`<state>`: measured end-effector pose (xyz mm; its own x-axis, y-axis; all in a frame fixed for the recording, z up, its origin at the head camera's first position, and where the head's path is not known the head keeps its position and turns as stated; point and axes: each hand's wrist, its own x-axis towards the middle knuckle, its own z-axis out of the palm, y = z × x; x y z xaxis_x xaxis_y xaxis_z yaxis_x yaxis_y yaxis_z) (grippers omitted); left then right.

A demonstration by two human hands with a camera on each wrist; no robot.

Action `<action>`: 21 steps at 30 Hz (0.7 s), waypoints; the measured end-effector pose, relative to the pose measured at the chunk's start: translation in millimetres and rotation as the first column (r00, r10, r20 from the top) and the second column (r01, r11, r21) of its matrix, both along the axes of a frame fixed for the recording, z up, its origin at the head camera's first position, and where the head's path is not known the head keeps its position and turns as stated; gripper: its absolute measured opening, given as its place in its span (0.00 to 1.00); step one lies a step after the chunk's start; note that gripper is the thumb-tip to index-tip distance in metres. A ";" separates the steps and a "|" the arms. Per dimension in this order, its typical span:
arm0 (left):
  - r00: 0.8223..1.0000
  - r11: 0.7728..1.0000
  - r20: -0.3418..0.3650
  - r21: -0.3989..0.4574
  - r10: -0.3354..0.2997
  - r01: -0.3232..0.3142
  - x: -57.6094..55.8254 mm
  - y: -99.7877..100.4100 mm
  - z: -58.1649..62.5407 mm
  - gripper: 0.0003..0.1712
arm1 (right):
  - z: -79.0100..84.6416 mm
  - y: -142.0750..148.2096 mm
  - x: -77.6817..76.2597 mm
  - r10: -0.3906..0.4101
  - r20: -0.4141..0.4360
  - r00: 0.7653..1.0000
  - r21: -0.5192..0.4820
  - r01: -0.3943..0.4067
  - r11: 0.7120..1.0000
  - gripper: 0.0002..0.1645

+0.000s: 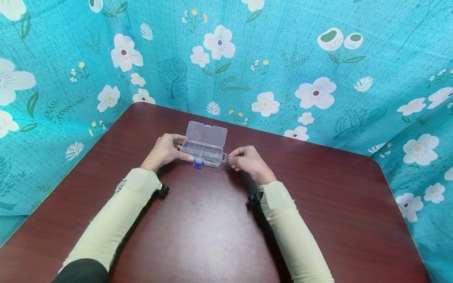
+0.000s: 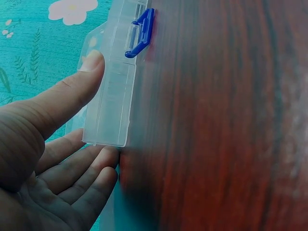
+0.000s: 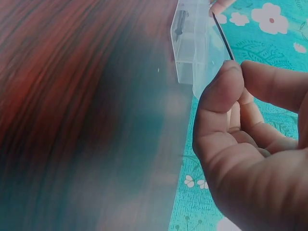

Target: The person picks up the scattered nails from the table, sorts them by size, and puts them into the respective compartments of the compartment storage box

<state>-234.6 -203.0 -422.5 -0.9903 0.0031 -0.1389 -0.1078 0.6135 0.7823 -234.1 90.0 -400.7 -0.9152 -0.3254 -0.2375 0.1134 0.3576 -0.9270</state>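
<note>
A clear plastic compartment box (image 1: 202, 152) lies on the table with its lid (image 1: 207, 134) raised at the back. Its blue latch (image 1: 197, 164) hangs down at the front. My left hand (image 1: 166, 150) holds the box at its left end, the thumb along the front rim and the fingers around the end. Close by the box's right end, my right hand (image 1: 249, 160) pinches a thin dark rod (image 3: 222, 36) between thumb and forefinger, its free end pointing toward the box. Several thin metal pieces (image 1: 211, 155) lie inside the box; their kind is too small to tell.
The dark red wooden table (image 1: 198, 228) reaches toward me and to both sides. Behind it hangs a blue flowered cloth (image 1: 240, 74). Dark wrist devices (image 1: 255, 199) sit under both light sleeves (image 1: 293, 232).
</note>
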 end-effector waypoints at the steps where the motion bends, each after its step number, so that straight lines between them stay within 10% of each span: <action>1: 1.000 1.000 0.001 0.000 0.003 -0.003 0.1 -0.1 -0.3 0.48 | 0.0 -2.2 -0.7 0.000 0.000 1.000 0.000 0.000 1.000 0.08; 21: 0.999 1.000 -0.027 -0.003 -0.017 0.017 0.8 -1.1 -1.7 0.47 | -1.0 -36.9 -13.3 -0.021 -0.056 0.998 0.045 0.023 0.999 0.07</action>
